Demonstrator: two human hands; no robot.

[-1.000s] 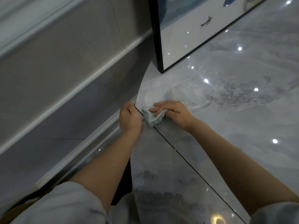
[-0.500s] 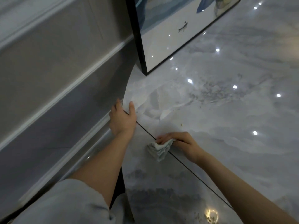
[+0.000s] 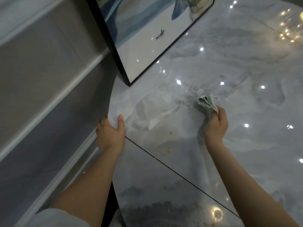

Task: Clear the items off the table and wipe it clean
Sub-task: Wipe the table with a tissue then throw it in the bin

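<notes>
Wall panelling (image 3: 41, 82) at 9 o'clock. Left hand (image 3: 110, 133) grips the table (image 3: 246, 145) edge, thumb on top, fingers curled over the rim. Framed picture (image 3: 147, 38) leans at 12 o'clock. Crumbs (image 3: 164, 152) by the dark seam (image 3: 180, 174), centre. Right hand (image 3: 215, 124) at 3 o'clock, fist closed round the bunched cloth (image 3: 207, 102), cloth end apparently on the tabletop.

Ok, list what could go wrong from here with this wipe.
1. Crumbs lie beside the dark seam in the table; a careless stroke could push them into it.
2. The framed picture stands on the tabletop leaning back; a wide sweep of the cloth in the right hand might knock it.
3. The left hand grips the table edge and may leave smudges.
</notes>
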